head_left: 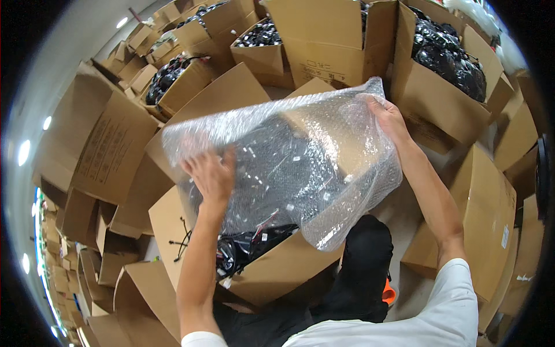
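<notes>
A wide sheet of clear bubble wrap [352,156] is stretched above an open cardboard box [289,269] in front of me. My right hand [388,118] pinches the sheet at its upper right corner. Near the sheet's left end, my left hand [209,173] lies against it with the fingers spread, their tips partly covered by the film and a little blurred. Through the plastic and below its lower edge show black cabled parts [254,248] in the box. Most of the box's contents are veiled by the wrap.
Open cartons surround me; behind the sheet, one carton [428,98] holds black bagged parts [445,58]. Another box with dark parts [165,81] stands at the far left. A closed carton [480,214] is on my right. An orange object [388,294] lies beside my knee [370,243].
</notes>
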`<state>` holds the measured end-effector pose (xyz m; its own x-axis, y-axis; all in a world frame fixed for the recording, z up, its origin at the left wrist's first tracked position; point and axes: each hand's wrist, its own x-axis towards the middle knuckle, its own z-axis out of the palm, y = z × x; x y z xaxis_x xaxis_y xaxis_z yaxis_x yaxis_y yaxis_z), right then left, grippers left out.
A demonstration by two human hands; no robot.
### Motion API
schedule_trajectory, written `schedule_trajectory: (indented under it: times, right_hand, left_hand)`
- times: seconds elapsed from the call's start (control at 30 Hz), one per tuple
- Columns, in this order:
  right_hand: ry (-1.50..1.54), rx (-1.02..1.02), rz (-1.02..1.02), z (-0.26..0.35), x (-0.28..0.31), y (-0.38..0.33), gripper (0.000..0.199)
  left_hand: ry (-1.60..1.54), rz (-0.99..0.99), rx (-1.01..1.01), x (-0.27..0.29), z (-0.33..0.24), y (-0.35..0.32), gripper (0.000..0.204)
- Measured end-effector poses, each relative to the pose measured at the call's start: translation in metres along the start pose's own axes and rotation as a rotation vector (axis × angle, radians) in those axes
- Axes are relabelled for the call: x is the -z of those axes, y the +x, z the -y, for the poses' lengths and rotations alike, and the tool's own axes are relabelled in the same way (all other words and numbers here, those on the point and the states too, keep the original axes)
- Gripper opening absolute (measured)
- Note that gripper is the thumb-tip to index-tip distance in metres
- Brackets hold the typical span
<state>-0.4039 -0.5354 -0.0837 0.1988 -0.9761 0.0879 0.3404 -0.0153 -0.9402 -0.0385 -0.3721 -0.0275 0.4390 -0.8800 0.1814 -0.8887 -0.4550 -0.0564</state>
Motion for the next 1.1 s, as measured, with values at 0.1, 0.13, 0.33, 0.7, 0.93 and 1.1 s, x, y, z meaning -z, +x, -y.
schedule_trajectory:
  times: [0.1,0.13,0.33,0.7,0.93,1.1]
  right_hand:
    - [-0.109,-0.043,-0.127,-0.038,0.029,0.027,0.028]
    - [-0.119,-0.048,-0.149,-0.049,0.046,0.027,0.028]
    - [-0.115,-0.17,-0.343,-0.099,0.099,0.016,0.03]
    - [-0.305,-0.289,-0.385,-0.077,0.091,-0.017,0.033]
    - [-1.174,0.523,0.553,-0.043,-0.036,-0.068,0.044]
    - [-1.222,0.182,0.523,-0.124,-0.085,-0.069,0.064]
  left_hand:
    - [-0.143,-0.711,-0.083,-0.06,0.016,0.051,0.077]
    - [-0.115,-0.641,-0.158,-0.068,-0.001,0.052,0.077]
    - [-0.226,-0.328,-0.632,-0.124,-0.086,0.027,0.068]
    - [-0.173,-0.246,-0.447,-0.161,-0.095,0.08,0.064]
    - [-0.293,0.003,-0.693,-0.195,-0.104,0.082,0.059]
    - [-0.177,0.24,-0.706,-0.2,-0.118,0.134,0.056]
